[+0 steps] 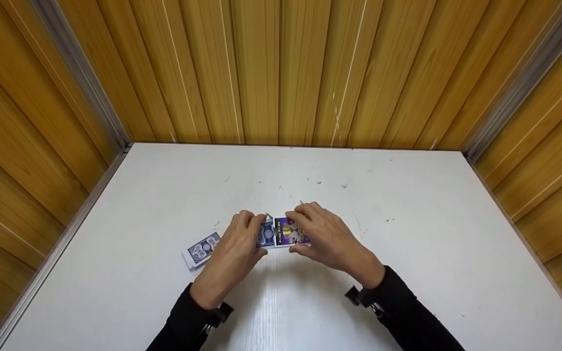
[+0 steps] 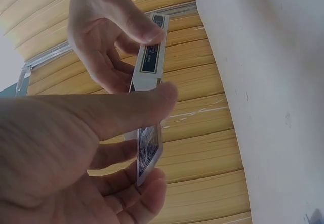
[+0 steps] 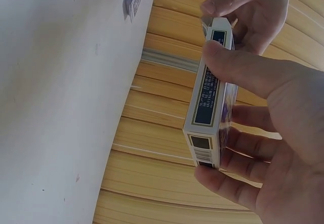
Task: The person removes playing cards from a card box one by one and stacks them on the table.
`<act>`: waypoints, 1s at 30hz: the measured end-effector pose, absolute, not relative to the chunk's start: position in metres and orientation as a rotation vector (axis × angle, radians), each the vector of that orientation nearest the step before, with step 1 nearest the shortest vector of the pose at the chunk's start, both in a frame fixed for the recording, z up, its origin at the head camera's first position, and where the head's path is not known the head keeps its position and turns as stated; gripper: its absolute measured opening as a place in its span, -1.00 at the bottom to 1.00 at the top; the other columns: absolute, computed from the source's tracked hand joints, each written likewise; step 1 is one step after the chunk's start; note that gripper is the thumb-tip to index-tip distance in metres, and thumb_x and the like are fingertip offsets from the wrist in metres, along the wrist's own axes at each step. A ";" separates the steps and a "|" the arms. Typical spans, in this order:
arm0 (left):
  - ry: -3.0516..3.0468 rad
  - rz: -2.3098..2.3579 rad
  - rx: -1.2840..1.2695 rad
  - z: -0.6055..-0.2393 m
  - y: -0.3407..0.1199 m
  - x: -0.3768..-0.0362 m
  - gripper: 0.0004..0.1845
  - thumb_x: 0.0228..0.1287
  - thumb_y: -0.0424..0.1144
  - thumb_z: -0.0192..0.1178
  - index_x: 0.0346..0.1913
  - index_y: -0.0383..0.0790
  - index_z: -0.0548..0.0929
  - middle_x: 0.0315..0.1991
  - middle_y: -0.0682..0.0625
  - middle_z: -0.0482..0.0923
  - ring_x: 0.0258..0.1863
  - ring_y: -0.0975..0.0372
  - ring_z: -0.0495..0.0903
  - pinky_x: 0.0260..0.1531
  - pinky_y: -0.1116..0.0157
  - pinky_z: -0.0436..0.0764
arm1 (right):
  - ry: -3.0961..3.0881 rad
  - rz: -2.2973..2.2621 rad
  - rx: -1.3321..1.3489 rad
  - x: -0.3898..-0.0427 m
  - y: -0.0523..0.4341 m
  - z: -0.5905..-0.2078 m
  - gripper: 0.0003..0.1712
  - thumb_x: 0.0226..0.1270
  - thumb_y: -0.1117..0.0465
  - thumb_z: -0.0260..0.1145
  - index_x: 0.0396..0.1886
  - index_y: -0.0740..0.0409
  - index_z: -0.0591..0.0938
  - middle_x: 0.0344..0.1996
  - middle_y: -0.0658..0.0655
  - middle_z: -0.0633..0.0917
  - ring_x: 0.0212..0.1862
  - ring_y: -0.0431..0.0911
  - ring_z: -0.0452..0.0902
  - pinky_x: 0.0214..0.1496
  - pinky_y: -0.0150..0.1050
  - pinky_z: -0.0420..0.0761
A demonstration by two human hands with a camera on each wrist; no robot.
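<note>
1. Both hands meet over the middle of the white table (image 1: 408, 253), just above its surface, with a card box (image 1: 288, 233) held between them.
2. The right hand (image 1: 327, 239) grips the card box: thumb laid along one narrow side, the other fingers (image 3: 238, 148) curled round behind it. From the right wrist view the box stands on edge, its barcode end toward the camera.
3. The left hand (image 1: 234, 248) pinches a small packet of blue-backed cards (image 2: 148, 150) between thumb and fingertips (image 2: 152, 188), right at the open end of the box. In the head view these cards (image 1: 265, 234) sit just left of the box, touching or nearly touching its mouth; I cannot tell how far in they are.
4. A little flap (image 1: 268, 216) of the box sticks up between the two hands.
5. A second stack of blue-backed cards (image 1: 202, 249) lies flat on the table, just left of the left hand, slightly fanned and turned at an angle.
6. Both forearms wear black sleeves (image 1: 408, 317) with a strap at each wrist.
7. Wood-panelled walls (image 1: 281, 68) close the table in on three sides.
</note>
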State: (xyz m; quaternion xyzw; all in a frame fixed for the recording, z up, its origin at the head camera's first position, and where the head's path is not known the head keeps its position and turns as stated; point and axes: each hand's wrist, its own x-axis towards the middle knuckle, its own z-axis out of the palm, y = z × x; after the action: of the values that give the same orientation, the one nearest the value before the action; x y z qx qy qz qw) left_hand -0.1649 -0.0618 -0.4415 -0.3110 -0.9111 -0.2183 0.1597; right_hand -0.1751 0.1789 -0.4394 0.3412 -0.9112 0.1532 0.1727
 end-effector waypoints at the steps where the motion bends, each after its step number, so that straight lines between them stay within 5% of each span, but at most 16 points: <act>1: -2.595 -0.604 -0.891 -0.442 -0.062 -0.165 -0.23 -0.03 -0.39 0.63 0.29 -0.35 0.52 -0.02 -0.12 0.43 -0.04 0.09 0.47 -0.03 0.22 0.60 | -2.586 0.434 0.967 -0.175 0.179 -0.439 -0.18 0.04 0.01 0.70 0.28 0.19 0.59 0.07 0.11 0.60 0.05 -0.05 0.52 -0.01 -0.16 0.63; 11: -2.551 -0.526 -0.896 -0.445 -0.056 -0.166 -0.21 -0.07 -0.25 0.67 0.24 -0.35 0.53 0.04 -0.16 0.43 -0.01 0.03 0.47 -0.01 0.14 0.56 | -2.583 0.431 0.964 -0.173 0.180 -0.438 -0.19 0.05 0.00 0.70 0.27 0.18 0.59 0.07 0.11 0.60 0.08 -0.04 0.53 0.03 -0.14 0.63; 30: -2.619 -0.714 -0.699 -0.424 -0.099 -0.181 -0.28 0.03 -0.51 0.56 0.26 -0.49 0.45 0.07 -0.34 0.42 -0.02 -0.08 0.47 -0.10 0.06 0.61 | -2.624 0.464 0.789 -0.178 0.201 -0.430 -0.18 0.10 -0.05 0.66 0.28 0.24 0.59 0.09 0.15 0.61 0.04 -0.03 0.54 -0.14 -0.17 0.63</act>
State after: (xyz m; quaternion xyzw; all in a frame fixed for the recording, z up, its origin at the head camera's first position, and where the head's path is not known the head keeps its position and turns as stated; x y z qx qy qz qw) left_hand -0.1806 -0.0993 -0.4239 -0.2457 -0.9209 -0.2512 0.1685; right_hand -0.1777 0.2008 -0.4303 0.2792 -0.9287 0.1643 0.1804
